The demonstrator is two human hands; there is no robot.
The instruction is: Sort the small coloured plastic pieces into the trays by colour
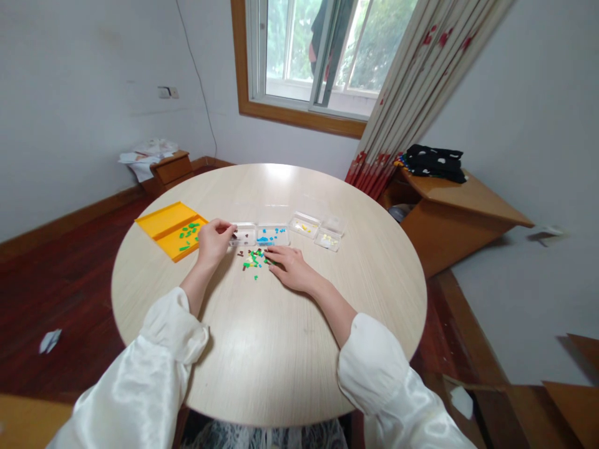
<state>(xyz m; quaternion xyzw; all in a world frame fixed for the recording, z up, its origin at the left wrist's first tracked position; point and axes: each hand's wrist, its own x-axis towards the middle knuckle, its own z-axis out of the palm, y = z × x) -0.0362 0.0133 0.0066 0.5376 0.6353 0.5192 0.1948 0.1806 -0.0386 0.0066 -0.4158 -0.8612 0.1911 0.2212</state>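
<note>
My left hand (218, 242) is pinched at the left edge of a clear box (244, 235) that holds a few brown pieces; a small dark piece shows at its fingertips. Flat beside a mixed pile of small green, brown, yellow and blue pieces (254, 258) lies my right hand (289, 267), fingers spread and touching the pile's right side. A clear box with blue pieces (272, 236) stands behind the pile. Farther right are clear boxes with yellow pieces (305, 226) and pale pieces (328, 240). Green pieces (188, 232) sit in an open yellow case (163, 219) at the left.
Everything stands on a round wooden table (262, 349). Behind it are a window (322, 56) and a long curtain (412, 87). A tilted wooden cabinet (449, 218) with black cloth on it is at the right, and a small wooden stand (172, 168) at the back left.
</note>
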